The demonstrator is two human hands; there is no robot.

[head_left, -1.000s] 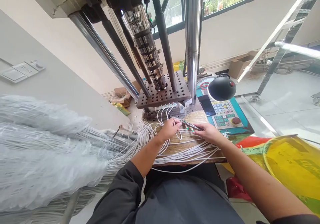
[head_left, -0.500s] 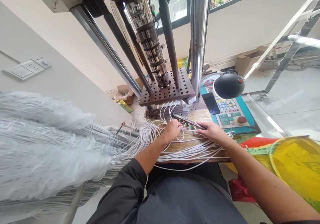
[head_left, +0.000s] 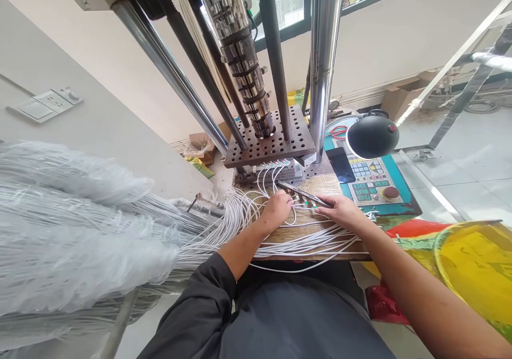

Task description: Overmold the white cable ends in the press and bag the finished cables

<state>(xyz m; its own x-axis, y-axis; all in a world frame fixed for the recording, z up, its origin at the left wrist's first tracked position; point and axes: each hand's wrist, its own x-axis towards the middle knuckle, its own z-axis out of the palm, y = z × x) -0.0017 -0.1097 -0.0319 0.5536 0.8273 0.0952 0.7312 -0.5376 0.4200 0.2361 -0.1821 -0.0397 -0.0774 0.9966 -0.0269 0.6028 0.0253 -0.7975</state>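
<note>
In front of a press, my left hand is closed in a pinch near the left end of a dark metal bar. A white cable seems to run into its fingers, though the fingertips hide the exact hold. My right hand grips the right end of the same bar, thumb along the near side. Several small connectors with green marks sit along the bar's near edge. Behind the hands, white cables curve into a metal mould under the perforated press plate.
A thick bundle of white cables spreads over the wooden board. On the right are a black lamp, a phone and a control panel with a red button. Plastic-wrapped cable bundles hang at left.
The whole view has shifted slightly. Both hands stay at the bar in nearly the same pose, with no grip visibly taken or let go.
</note>
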